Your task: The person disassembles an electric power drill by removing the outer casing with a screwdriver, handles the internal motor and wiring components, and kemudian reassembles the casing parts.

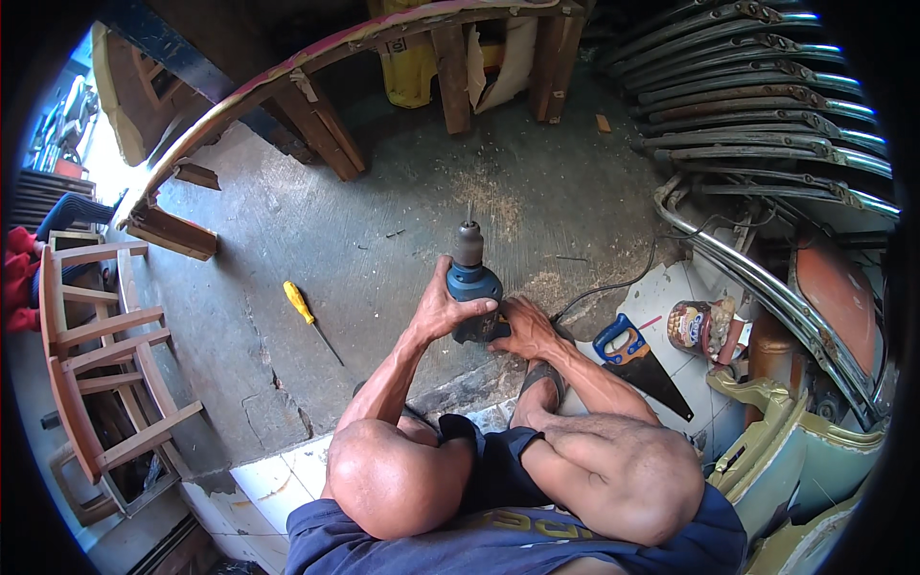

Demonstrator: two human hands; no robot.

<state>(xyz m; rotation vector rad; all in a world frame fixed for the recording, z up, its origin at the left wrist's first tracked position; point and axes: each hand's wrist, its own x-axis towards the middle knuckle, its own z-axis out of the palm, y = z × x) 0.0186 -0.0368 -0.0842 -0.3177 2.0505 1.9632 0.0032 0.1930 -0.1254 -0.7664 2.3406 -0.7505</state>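
Note:
A blue electric drill [473,284] is held in front of my knees, its grey chuck and thin bit pointing away from me. My left hand [448,305] grips the drill's body from the left side, thumb across the top. On the other side, my right hand [525,331] is closed at the dark handle; some of its fingers are hidden. The black cord [613,286] trails off to the right. Left of the drill, a yellow-handled screwdriver [301,304] lies on the concrete floor. A hand saw [648,367] with a blue handle rests near my right forearm.
A curved wooden frame [278,77] with legs arches across the far side. Stacked metal tube frames [757,105] fill the far right, near a plastic jar [692,326]. At left stands a slatted wooden frame [105,359]. Sawdust [489,196] litters the floor [383,192].

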